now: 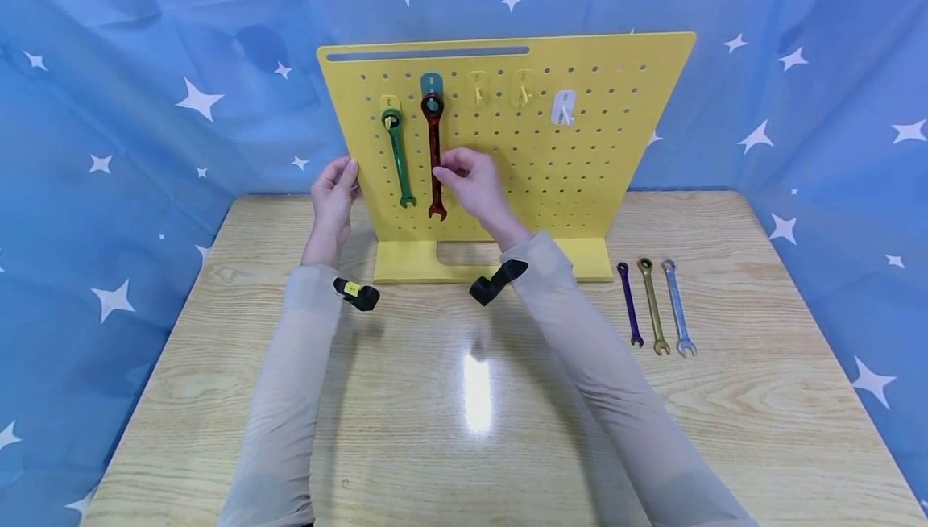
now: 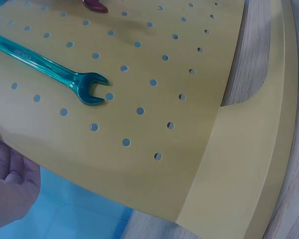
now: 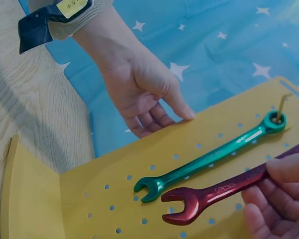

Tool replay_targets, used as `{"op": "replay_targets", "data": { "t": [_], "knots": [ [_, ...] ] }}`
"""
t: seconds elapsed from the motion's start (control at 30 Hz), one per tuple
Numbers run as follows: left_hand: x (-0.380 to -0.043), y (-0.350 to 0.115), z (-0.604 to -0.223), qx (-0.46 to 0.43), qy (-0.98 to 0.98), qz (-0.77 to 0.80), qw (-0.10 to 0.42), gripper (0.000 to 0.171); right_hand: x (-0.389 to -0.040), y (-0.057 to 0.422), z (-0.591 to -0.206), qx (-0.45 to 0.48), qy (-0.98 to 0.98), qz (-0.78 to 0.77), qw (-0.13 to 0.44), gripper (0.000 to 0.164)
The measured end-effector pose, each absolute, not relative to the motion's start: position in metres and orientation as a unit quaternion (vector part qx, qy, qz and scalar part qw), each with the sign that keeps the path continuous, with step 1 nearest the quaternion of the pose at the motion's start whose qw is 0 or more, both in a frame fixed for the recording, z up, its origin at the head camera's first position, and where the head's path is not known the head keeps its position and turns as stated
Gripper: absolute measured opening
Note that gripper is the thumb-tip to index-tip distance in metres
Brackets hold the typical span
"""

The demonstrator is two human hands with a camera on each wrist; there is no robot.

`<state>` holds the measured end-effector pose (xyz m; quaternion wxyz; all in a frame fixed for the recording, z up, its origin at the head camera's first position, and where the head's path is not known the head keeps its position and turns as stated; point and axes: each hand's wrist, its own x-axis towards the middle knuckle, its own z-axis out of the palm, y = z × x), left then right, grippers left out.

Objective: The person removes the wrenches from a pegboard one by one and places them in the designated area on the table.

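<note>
My right hand (image 1: pixel 474 184) pinches the shaft of a red combination wrench (image 1: pixel 434 140) between thumb and fingers. The wrench is upright in front of a yellow pegboard (image 1: pixel 551 164), its ring end at a teal hook (image 1: pixel 431 82); whether the hook bears its weight I cannot tell. To its left, a green combination wrench (image 1: pixel 400 160) hangs by its ring from a yellow hook, plainly seen in the right wrist view. My left hand (image 1: pixel 333 201) holds the board's left edge, thumb on the front and fingers behind it, partly hidden.
Two yellow hooks (image 1: pixel 524 92) and a white hook (image 1: pixel 564 108) sit farther right on the board. On the wooden table (image 1: pixel 391 430), right of the board's base (image 1: pixel 406 261), lie a purple wrench (image 1: pixel 630 305), a bronze wrench (image 1: pixel 654 305) and a silver wrench (image 1: pixel 677 305). Blue starred cloth surrounds the table.
</note>
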<state>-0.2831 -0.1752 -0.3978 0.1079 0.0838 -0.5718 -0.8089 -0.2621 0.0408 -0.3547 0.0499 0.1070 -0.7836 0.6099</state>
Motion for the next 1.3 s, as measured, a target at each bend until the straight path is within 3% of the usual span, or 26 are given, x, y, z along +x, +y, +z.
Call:
{"op": "replay_targets", "data": {
  "t": [1.3],
  "knots": [
    [-0.283,-0.175,-0.399,0.083,-0.565,-0.813,0.115,0.006,-0.232,0.039,-0.341,0.126,-0.740,0.660,0.039,0.009]
  ]
}}
